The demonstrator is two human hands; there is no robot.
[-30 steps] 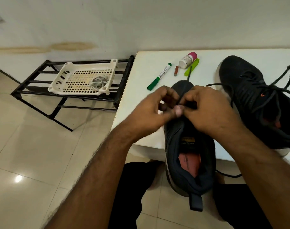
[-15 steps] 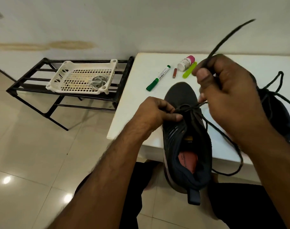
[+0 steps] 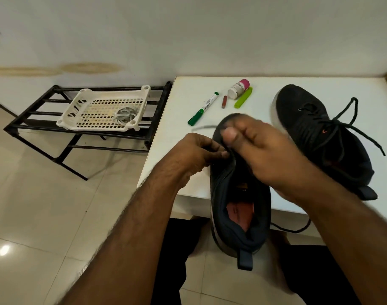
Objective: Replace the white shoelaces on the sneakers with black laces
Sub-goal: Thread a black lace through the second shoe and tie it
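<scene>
A black sneaker (image 3: 239,208) lies across the front edge of the white table (image 3: 188,89), heel toward me. My left hand (image 3: 197,153) pinches the sneaker's left eyelet edge. My right hand (image 3: 260,150) sits over the shoe's lacing area, fingers curled, pinching the black lace (image 3: 203,127), whose blurred free end sticks out to the left. Another stretch of this lace loops below the table edge at the right. A second black sneaker (image 3: 316,133), laced in black, rests on the table to the right. White laces (image 3: 124,115) lie coiled in a white basket (image 3: 82,104).
A green marker (image 3: 203,111), a small red-brown stick (image 3: 224,101), a white bottle with a pink cap (image 3: 238,89) and a lime-green marker (image 3: 243,100) lie at the table's back. The basket sits on a black metal rack (image 3: 33,119) on the tiled floor at the left.
My right hand has come down from its raised pull and now sits low over the shoe's lacing. The lace end that pointed up now trails left over the table. My left hand stays on the eyelet edge.
</scene>
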